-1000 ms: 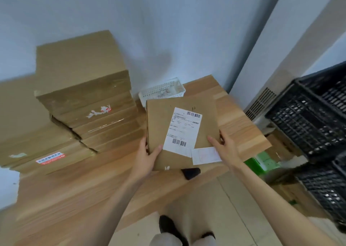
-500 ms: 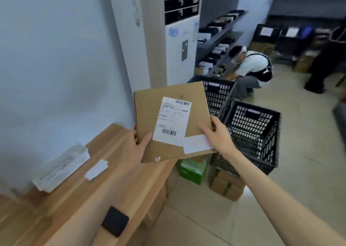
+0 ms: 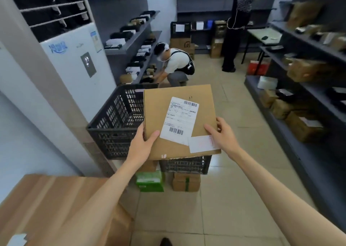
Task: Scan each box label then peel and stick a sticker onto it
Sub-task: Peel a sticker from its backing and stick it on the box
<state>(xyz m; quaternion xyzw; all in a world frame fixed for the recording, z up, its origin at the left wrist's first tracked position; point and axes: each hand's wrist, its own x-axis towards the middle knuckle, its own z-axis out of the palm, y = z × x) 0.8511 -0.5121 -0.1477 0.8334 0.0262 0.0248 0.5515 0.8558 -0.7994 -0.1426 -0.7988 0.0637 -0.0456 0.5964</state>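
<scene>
Box: flat cardboard box (image 3: 168, 114), held in the air over the black crates (image 3: 116, 122).
Label: shipping label (image 3: 180, 120) on top; sticker (image 3: 203, 143) already beside it.
Left hand (image 3: 142, 142): my fingers grip the left edge.
Right hand (image 3: 222, 135): grips the right edge.
Progress: I judge this box finished; crate drop remains.
Bench (image 3: 46, 204): lower left.

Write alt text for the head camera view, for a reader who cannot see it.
Two bare hands hold a flat cardboard box above black plastic crates: the left hand grips its near left corner, the right hand its right edge. A white shipping label and a small sticker are on its top.
</scene>
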